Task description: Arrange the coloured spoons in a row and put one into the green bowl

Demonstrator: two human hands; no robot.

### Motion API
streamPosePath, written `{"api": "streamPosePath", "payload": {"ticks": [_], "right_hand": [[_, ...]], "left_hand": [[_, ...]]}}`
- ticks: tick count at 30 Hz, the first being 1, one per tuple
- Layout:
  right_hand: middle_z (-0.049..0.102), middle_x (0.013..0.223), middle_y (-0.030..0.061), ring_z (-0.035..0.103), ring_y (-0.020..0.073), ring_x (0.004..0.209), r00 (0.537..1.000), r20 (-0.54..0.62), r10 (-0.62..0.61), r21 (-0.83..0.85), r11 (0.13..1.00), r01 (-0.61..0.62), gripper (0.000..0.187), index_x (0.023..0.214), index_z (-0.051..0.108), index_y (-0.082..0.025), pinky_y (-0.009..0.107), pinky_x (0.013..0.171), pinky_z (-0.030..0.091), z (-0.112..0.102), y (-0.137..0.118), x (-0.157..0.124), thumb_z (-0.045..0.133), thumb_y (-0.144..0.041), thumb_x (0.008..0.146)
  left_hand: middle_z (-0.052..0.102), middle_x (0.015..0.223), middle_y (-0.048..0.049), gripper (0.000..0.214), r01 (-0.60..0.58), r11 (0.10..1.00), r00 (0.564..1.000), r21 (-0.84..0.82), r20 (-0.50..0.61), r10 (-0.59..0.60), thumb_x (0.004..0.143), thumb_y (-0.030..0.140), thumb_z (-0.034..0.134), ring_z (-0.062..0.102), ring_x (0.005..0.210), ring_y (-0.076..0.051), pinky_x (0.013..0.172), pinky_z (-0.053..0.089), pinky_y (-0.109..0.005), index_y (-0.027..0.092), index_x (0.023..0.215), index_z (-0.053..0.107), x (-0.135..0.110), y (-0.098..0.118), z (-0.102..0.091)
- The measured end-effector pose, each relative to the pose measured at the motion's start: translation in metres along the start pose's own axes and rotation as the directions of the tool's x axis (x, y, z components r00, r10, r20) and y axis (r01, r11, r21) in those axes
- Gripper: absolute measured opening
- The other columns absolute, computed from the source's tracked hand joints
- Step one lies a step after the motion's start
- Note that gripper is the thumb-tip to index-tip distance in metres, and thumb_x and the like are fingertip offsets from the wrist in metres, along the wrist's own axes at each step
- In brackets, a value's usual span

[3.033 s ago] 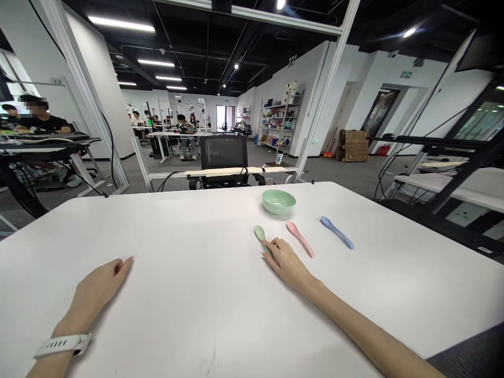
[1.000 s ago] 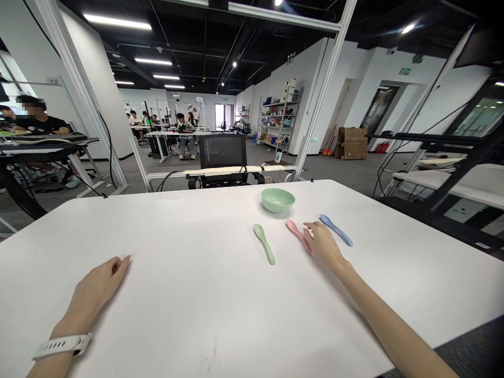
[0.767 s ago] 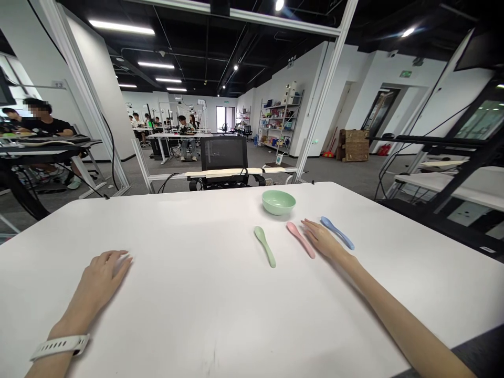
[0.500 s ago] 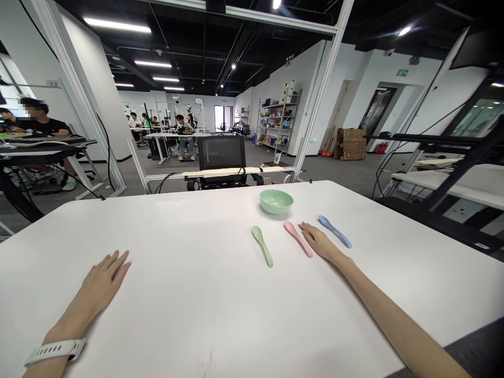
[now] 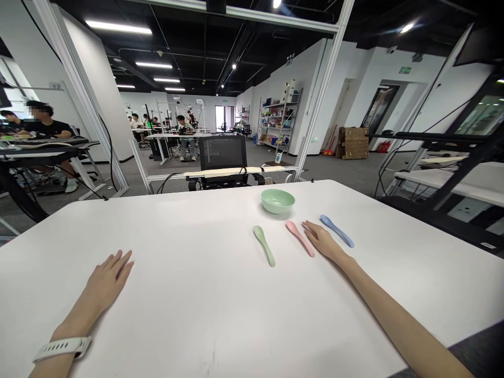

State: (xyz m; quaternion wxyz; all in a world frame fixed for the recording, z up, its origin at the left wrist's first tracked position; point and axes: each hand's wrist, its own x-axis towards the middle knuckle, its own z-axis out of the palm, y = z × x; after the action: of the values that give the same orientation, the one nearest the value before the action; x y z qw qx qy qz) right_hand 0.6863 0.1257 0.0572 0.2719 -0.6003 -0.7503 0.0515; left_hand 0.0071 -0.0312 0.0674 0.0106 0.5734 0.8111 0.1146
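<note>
My right hand (image 5: 322, 240) rests palm down on the white table (image 5: 189, 294), fingers stretched out and holding nothing. It lies between a pink spoon (image 5: 300, 238) on its left and a blue spoon (image 5: 337, 231) on its right. Farther left is a green spoon (image 5: 264, 245), its bowl end pointing away from me. Behind the spoons stands a light green bowl (image 5: 277, 201), upright, its inside only partly visible. Over on the left side of the table, my left hand (image 5: 105, 281) lies flat with fingers extended, far from the spoons. A pale wristband (image 5: 63, 347) circles that wrist.
A metal frame bar (image 5: 232, 172) runs beyond the table's far edge, with a black mesh chair (image 5: 222, 152) behind it. Black equipment (image 5: 444, 210) borders the right side. Several people sit at desks farther back, and a stocked shelf (image 5: 277, 119) stands behind.
The whole view has shifted slightly, so everything appears a little farther right. Both hands stay in nearly the same places on the table; the spoons and bowl have not moved.
</note>
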Motion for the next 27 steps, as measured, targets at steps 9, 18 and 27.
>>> {"api": "streamPosePath", "payload": {"ticks": [9, 18, 27], "right_hand": [[0.072, 0.129, 0.0331, 0.066, 0.0449, 0.123, 0.914, -0.271, 0.302, -0.394, 0.832, -0.392, 0.049, 0.132, 0.078, -0.003, 0.055, 0.102, 0.051, -0.037, 0.035, -0.004, 0.052, -0.031, 0.101], [0.080, 0.104, 0.0260, 0.073, 0.0374, 0.094, 0.923, -0.277, 0.269, -0.409, 0.836, -0.366, 0.042, 0.105, 0.088, -0.011, 0.044, 0.081, 0.050, -0.046, 0.038, 0.000, 0.050, -0.030, 0.102], [0.077, 0.117, 0.0245, 0.066, 0.0342, 0.108, 0.992, -0.100, 0.079, -0.490, 0.864, -0.118, 0.042, 0.120, 0.085, -0.012, 0.042, 0.091, 0.044, -0.057, -0.065, 0.082, 0.048, -0.023, 0.106]], "left_hand": [[0.057, 0.167, -0.0180, 0.072, -0.002, 1.000, 1.000, 0.020, -0.031, 0.003, 0.097, 0.047, 0.031, 0.044, 0.161, -0.037, 0.130, 0.037, -0.055, 0.014, 0.156, 0.057, -0.001, 0.003, -0.002], [0.055, 0.168, -0.0177, 0.075, -0.037, 0.999, 0.997, 0.021, -0.060, 0.039, 0.097, 0.050, 0.029, 0.044, 0.161, -0.038, 0.129, 0.038, -0.057, 0.013, 0.156, 0.057, 0.004, -0.009, 0.011], [0.058, 0.165, -0.0175, 0.075, -0.066, 0.997, 0.989, 0.032, -0.132, 0.070, 0.099, 0.051, 0.025, 0.051, 0.157, -0.037, 0.127, 0.042, -0.058, 0.015, 0.154, 0.062, 0.012, -0.023, 0.025]]}}
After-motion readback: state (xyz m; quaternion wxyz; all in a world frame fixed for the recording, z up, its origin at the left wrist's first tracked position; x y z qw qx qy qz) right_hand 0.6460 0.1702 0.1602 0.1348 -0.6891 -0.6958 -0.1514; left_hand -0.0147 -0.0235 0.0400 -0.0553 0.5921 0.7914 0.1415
